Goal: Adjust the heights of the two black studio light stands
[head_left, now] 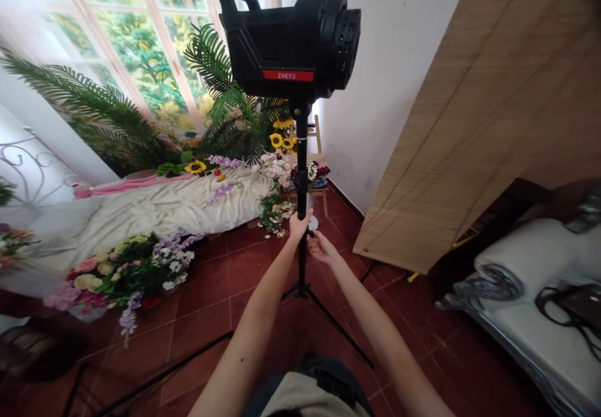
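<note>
Big light: I see the black ZHEYU studio light (267,44) up close, on top of its black pole (302,268), right in front of the person.
Left hand: the left hand (298,225) is wrapped around the pole, below the light.
Right hand: the right hand (323,248) is just beside the pole, fingers bent. I can't tell if it grips anything.
Feet of the stand: thin tripod legs (342,330) spread across the red tile floor (248,267).
Low left: another black leg (164,367) lies slanting over the tiles, in the way on that side.
Flowers: a big bunch of flowers (113,267) sits by the bed.
Right side: a white sofa (521,310) with silver trim has a dark bag (575,307) on it.
Blind: a tan bamboo blind (422,141) hangs down and blocks much of the right.
Farther: the bed (154,216) has a wrinkly cream cover.
Back: a wooden chair (325,205), yellow sunflowers (277,141), green palm leaves (211,54), then the bright window (122,35).
</note>
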`<state>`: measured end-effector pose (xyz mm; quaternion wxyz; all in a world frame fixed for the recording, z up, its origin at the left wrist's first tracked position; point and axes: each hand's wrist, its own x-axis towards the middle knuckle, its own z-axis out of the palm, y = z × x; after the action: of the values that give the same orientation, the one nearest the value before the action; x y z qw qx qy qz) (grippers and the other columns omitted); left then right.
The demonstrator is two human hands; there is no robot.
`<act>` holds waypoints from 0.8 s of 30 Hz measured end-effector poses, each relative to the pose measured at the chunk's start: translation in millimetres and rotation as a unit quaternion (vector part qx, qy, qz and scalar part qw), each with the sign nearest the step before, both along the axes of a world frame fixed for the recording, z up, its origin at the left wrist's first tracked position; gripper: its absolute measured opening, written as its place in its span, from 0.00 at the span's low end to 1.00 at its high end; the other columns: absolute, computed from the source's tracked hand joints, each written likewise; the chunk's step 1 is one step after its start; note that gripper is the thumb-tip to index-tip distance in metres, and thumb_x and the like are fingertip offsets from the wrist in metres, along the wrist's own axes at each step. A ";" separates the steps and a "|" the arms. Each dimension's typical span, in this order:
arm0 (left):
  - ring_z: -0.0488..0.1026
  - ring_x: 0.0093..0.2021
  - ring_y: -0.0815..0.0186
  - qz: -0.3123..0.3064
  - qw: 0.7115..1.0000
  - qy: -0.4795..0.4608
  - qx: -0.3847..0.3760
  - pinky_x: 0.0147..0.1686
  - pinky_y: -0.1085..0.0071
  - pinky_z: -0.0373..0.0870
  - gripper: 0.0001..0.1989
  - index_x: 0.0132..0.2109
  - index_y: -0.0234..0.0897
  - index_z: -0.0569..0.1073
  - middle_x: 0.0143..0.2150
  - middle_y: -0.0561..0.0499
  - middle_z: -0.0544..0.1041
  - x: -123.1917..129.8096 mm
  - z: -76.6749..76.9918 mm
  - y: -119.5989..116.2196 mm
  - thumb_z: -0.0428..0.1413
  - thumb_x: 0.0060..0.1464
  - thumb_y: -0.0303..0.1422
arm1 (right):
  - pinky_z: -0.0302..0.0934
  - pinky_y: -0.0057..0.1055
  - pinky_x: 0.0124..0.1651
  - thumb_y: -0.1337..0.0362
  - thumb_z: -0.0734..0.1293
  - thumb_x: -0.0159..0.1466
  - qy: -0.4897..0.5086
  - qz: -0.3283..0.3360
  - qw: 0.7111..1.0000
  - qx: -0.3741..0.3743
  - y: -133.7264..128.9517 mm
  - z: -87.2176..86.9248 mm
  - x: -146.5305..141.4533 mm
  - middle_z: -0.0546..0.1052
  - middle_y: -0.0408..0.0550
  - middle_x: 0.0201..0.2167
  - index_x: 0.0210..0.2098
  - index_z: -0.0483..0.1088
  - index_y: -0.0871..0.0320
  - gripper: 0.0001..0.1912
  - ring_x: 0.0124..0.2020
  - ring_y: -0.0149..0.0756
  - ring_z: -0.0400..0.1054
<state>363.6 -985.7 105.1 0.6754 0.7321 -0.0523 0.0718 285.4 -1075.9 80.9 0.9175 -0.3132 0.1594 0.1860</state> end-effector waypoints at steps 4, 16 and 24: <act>0.66 0.21 0.70 0.094 0.995 0.017 0.030 0.23 0.75 0.60 0.17 0.22 0.34 0.69 0.19 0.52 0.69 4.8 -3.9 -10.9 0.59 0.46 0.44 | 0.46 0.12 0.13 0.62 0.58 0.69 0.046 0.041 0.996 0.072 -7.7 3.8 5.4 0.63 0.37 0.15 0.28 0.65 0.61 0.14 0.13 0.19 0.52; 0.73 0.28 0.62 0.169 0.983 0.020 0.066 0.29 0.73 0.66 0.12 0.23 0.35 0.70 0.22 0.47 0.73 8.6 -1.2 -20.7 0.59 0.47 0.37 | 0.58 0.23 0.32 0.70 0.65 0.58 -0.250 -0.132 0.772 -0.569 -16.0 -9.4 -8.9 0.73 0.48 0.38 0.33 0.67 0.56 0.04 0.37 0.34 0.66; 0.72 0.26 0.64 0.169 0.982 0.025 0.087 0.27 0.73 0.65 0.15 0.20 0.35 0.68 0.20 0.48 0.72 8.9 -1.3 -21.6 0.58 0.47 0.39 | 0.56 0.24 0.21 0.52 0.57 0.66 -0.127 -0.075 0.855 -0.497 -14.2 -24.7 -0.1 0.70 0.45 0.25 0.29 0.67 0.58 0.18 0.21 0.29 0.62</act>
<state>372.5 -1007.4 103.8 0.5888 0.7877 0.0830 0.1612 285.3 -1090.1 56.2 0.6630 -0.7358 0.1354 -0.0288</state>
